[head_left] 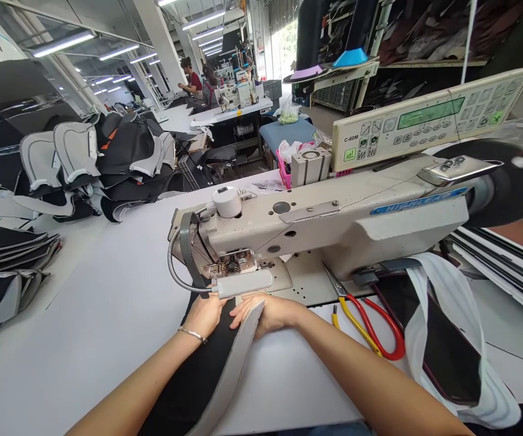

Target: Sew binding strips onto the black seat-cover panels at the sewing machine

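Seemingly for steadiness | left hand [203, 316] flattened on black fabric [193, 381] | right hand [274, 312] against grey strip [234, 363], pinch unclear

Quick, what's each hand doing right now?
Left hand: on the black fabric; open or closed, cannot be told.
Right hand: against the grey strip; its grip cannot be told.

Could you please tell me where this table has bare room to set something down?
The widest bare patch of table lies between the left hand and the stacks at far left. A smaller one lies between the fabric and the right forearm. Beyond that forearm it is crowded, with scissors and a white strap.
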`<state>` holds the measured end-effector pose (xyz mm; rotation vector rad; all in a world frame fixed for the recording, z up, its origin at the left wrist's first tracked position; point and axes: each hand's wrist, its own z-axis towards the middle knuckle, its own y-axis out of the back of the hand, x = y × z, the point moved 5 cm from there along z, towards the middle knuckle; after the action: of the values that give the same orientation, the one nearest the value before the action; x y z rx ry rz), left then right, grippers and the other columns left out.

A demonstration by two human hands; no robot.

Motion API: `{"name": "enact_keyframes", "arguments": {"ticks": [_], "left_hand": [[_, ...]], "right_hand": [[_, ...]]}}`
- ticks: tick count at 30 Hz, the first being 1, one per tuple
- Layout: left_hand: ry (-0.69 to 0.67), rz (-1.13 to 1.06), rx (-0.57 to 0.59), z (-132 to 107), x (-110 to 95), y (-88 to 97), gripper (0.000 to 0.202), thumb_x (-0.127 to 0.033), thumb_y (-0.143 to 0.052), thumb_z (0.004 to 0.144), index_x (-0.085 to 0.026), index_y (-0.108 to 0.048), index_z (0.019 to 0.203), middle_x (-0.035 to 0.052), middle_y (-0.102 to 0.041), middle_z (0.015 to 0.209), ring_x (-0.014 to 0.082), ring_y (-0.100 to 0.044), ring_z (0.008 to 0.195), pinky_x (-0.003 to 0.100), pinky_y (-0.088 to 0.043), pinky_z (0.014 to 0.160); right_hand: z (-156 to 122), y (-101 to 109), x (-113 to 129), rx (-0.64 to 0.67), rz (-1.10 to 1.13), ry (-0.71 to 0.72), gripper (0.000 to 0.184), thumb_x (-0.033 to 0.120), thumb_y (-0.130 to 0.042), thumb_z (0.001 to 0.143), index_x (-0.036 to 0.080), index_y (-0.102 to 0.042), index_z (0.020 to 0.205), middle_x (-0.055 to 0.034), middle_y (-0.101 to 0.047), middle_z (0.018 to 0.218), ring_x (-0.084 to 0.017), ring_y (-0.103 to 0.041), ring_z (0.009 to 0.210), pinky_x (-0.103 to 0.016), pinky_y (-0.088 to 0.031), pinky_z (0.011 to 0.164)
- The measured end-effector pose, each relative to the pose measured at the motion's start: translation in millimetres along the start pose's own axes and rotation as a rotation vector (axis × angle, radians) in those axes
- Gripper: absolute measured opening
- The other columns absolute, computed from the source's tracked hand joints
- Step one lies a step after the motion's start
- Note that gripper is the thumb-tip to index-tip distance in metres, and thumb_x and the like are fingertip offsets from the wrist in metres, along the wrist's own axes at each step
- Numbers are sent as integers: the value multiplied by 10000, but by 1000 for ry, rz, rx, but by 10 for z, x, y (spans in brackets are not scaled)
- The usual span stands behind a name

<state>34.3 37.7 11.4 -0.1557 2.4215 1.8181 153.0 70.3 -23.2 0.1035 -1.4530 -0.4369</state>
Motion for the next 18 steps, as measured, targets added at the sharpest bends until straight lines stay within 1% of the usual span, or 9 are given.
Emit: {"name": "enact_keyframes", "arguments": {"ticks": [1,3,4,5,8,11,14,16,18], "left_hand": [[-23,-43,-42,-11,20,3,349,-135,-390,792,-216,-611,1050,60,-612,1099,186,-552,1032,299,-425,910],[-73,-92,-122,-36,39,0,342,-133,-392,782,-221,-635,1006,48,-643,1033,175,-583,973,289,-460,867],[-100,-92,-152,-47,37,-9,348,-124,-388,775,-228,-642,990,45,-653,1004,172,-595,942,290,-475,844],[-124,-75,-173,-53,30,-21,361,-110,-381,769,-234,-647,980,44,-660,980,170,-605,914,295,-484,828],[-151,23,-208,-34,6,-58,370,-96,-369,765,-227,-654,961,49,-668,939,169,-615,865,310,-486,828],[-135,120,-222,34,5,-93,340,-101,-384,766,-212,-659,932,52,-667,932,173,-605,871,316,-473,851],[-128,168,-211,113,30,-144,330,-92,-380,772,-198,-651,927,68,-659,942,184,-585,908,330,-453,874],[-160,147,-218,164,48,-167,332,-83,-362,782,-183,-640,934,79,-647,974,191,-564,953,347,-423,909],[-181,102,-231,220,79,-164,324,-82,-352,784,-170,-633,921,82,-638,995,193,-554,969,350,-412,916]], "right_hand": [[-22,-3,32,62,-5,8,331,338,-733,628,207,-667,924,-9,-619,1022,-182,-487,1074,-253,-319,967],[-67,-17,84,188,0,82,181,290,-682,696,205,-684,856,-6,-596,1078,-171,-405,1161,-237,-272,987],[-85,-16,89,214,15,120,136,284,-639,740,193,-689,828,-15,-588,1094,-168,-387,1175,-234,-273,983],[-98,-8,75,212,33,145,155,294,-593,779,177,-690,812,-30,-582,1104,-168,-386,1177,-236,-285,973],[-114,35,-39,106,67,132,300,389,-512,824,147,-689,806,-70,-581,1100,-193,-414,1156,-277,-302,971],[-116,57,-143,41,94,41,378,464,-489,813,146,-692,782,-79,-584,1093,-214,-418,1151,-314,-293,984],[-117,95,-166,-17,136,-34,307,442,-538,775,178,-695,765,-49,-571,1119,-227,-410,1158,-330,-307,973],[-122,124,-150,-70,156,-55,211,371,-576,755,199,-693,789,-24,-554,1147,-234,-425,1143,-342,-314,963],[-129,139,-137,-117,158,-81,151,305,-595,745,208,-687,815,-9,-539,1168,-232,-453,1112,-350,-320,952]]}}
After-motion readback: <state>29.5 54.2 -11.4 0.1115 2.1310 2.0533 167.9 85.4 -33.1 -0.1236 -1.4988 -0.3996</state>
